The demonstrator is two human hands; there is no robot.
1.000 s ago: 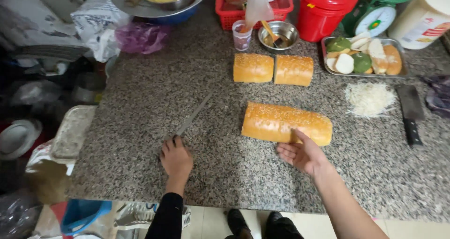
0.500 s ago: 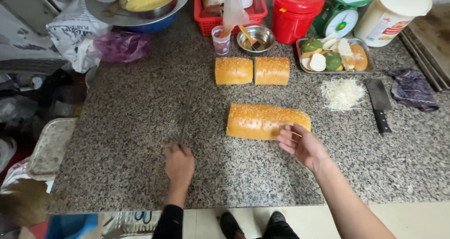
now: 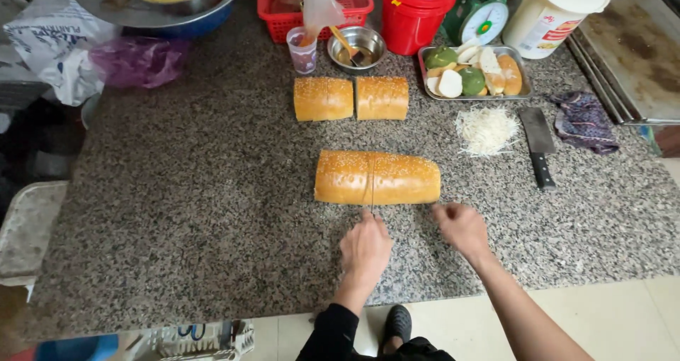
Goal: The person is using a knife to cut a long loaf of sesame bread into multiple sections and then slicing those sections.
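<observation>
Speckled grey granite desk (image 3: 177,191) here, with pale tiled floor (image 3: 616,311) showing at the near edge and a kitchen mess along the far side. Just past the fingers lies a long sesame loaf (image 3: 377,178), golden and rounded at both ends, crust dotted with seeds. The left hand (image 3: 365,248) is closed around a knife (image 3: 372,184) whose thin blade stands edge-down across the loaf, a bit left of its middle. The right hand (image 3: 462,228) sits just right of that, fingers curled loosely and resting on the desk near the loaf's right end, not holding anything.

Further out from the fingers, two shorter loaf pieces (image 3: 351,98) lie side by side. Off to the right there's a fluffy heap of pale shreds (image 3: 486,129), a cleaver (image 3: 539,142) with a dark handle, and a crumpled dark cloth (image 3: 584,120). Beyond those, a metal tray of sliced vegetables (image 3: 473,73), a small steel bowl (image 3: 357,48), a red lidded container (image 3: 418,10) and a red basket (image 3: 283,18).
</observation>
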